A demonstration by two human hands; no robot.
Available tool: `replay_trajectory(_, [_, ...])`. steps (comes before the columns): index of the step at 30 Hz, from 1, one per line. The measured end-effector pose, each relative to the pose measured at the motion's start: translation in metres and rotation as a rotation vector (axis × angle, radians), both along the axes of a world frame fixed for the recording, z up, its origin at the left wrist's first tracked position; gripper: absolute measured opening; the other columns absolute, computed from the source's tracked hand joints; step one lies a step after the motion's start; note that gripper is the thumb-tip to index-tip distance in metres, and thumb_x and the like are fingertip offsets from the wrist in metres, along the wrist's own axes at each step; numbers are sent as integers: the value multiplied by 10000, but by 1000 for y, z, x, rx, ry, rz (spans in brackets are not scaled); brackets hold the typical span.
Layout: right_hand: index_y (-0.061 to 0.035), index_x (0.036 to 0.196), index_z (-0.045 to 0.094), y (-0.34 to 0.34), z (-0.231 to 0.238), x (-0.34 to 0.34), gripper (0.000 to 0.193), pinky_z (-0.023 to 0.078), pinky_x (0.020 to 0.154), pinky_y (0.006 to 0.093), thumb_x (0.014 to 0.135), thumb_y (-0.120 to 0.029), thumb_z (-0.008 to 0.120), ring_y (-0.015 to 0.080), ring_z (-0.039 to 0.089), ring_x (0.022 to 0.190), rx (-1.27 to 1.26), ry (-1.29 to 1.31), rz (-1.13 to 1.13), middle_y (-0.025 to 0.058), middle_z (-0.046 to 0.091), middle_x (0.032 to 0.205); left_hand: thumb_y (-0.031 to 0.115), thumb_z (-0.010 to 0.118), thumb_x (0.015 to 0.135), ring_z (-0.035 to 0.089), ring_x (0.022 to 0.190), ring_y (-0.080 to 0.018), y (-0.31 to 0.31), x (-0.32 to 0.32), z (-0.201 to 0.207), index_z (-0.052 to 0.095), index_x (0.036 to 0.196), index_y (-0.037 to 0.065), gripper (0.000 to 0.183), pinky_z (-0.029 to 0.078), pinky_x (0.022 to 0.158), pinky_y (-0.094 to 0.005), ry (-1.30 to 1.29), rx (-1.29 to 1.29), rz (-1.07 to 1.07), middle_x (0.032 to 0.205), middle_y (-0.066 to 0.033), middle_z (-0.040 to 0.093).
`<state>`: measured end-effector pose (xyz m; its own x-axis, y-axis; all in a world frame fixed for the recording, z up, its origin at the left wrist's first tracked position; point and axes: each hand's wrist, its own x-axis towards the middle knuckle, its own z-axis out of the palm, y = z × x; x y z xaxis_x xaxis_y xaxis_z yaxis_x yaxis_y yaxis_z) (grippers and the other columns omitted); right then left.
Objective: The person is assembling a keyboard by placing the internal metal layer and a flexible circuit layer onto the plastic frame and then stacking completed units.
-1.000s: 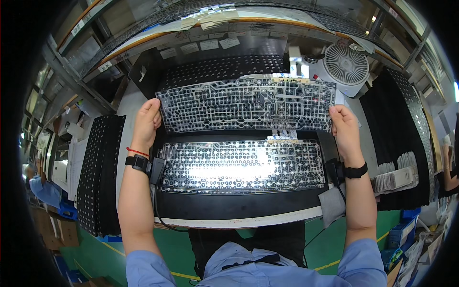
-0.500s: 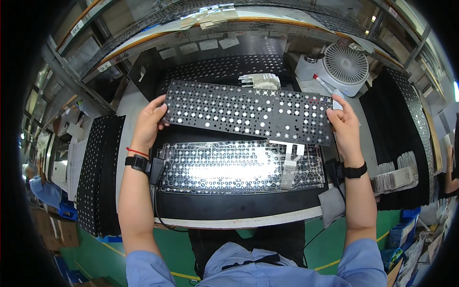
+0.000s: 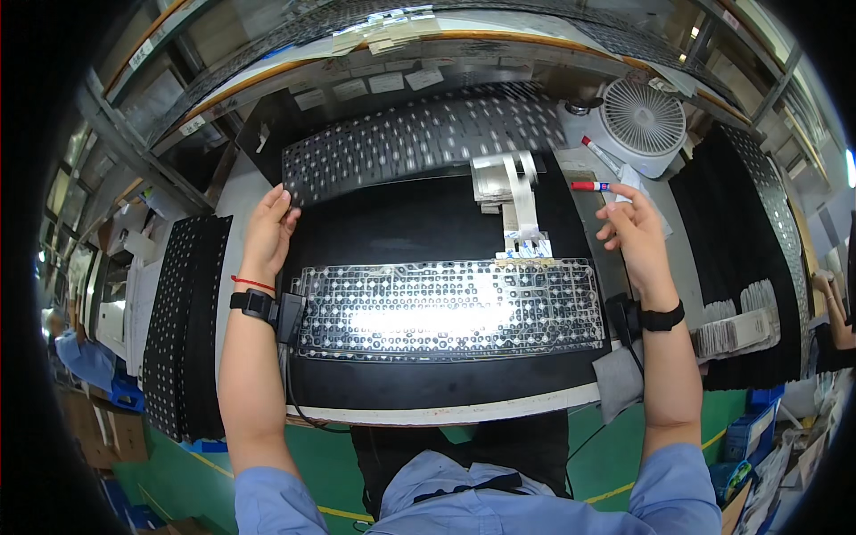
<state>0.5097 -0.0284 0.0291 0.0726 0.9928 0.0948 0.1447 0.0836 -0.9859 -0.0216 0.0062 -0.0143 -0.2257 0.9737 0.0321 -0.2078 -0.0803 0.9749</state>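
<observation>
My left hand [image 3: 270, 234] pinches the near left corner of a black perforated keyboard plate [image 3: 401, 143]. The plate is tilted over the back of the bench and smeared by motion. My right hand [image 3: 631, 223] is off the plate, its fingers loosely bent and apart. Beside its fingertips is a red marker [image 3: 588, 186], its far end hidden by the fingers. In front of me lies a clear keyboard membrane sheet [image 3: 446, 312] with a bright glare across it. From its back edge a pale flexible tail [image 3: 524, 209] runs toward a small stack of whitish pieces [image 3: 490, 185].
A white fan [image 3: 644, 120] and another red-capped marker [image 3: 602, 153] are at the back right. Stacks of black plates stand left [image 3: 183, 321] and right [image 3: 740, 232]. Whitish strips [image 3: 736, 325] lie on the right stack. A shelf [image 3: 446, 45] spans the back.
My right hand has let go of the plate. The plate has swung away toward the back, its left corner still in my left hand. The membrane's tail has flipped backward.
</observation>
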Motion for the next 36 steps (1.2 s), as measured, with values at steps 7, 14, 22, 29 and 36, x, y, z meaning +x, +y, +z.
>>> replay_trajectory(7, [-25, 1163, 585, 0, -10, 2, 259, 446, 575, 203, 951, -171, 612, 69, 574, 659, -211, -315, 103, 7, 629, 833, 220, 529, 1011, 635, 1060, -218, -6, 13, 15, 463, 1340, -22, 414, 532, 886, -278, -79, -2, -8, 1246, -173, 603])
replay_trajectory(14, [0, 1158, 587, 2, -10, 7, 300, 461, 606, 196, 893, -103, 684, 52, 563, 672, -193, -167, 222, -15, 599, 794, 244, 535, 1009, 638, 1018, -185, -8, 14, 15, 502, 1308, 0, 387, 531, 863, -267, -9, -56, -60, 1211, -149, 622])
replay_trajectory(22, [12, 1155, 614, -8, -3, 1, 394, 501, 777, 220, 779, 84, 706, 72, 604, 819, -296, -167, 527, 13, 633, 907, 234, 514, 1020, 649, 973, -162, -8, 14, 15, 535, 1270, 5, 340, 540, 827, -251, 11, -69, -93, 1145, -121, 654])
replay_trajectory(29, [24, 1034, 672, -1, -8, 5, 148, 482, 723, 223, 907, 13, 597, 68, 581, 771, -182, -133, 261, -1, 656, 877, 250, 536, 1009, 657, 936, -160, -14, 24, 23, 545, 1255, -3, 353, 541, 822, -267, 40, -137, -209, 1128, -126, 660])
replay_trajectory(36, [30, 1034, 664, 3, -13, 6, 144, 468, 746, 218, 932, 21, 563, 68, 573, 805, -73, -13, 128, 23, 647, 921, 153, 608, 962, 633, 827, -78, -17, 27, 19, 630, 1174, 34, 244, 510, 776, -219, 216, -216, -389, 1029, -41, 694])
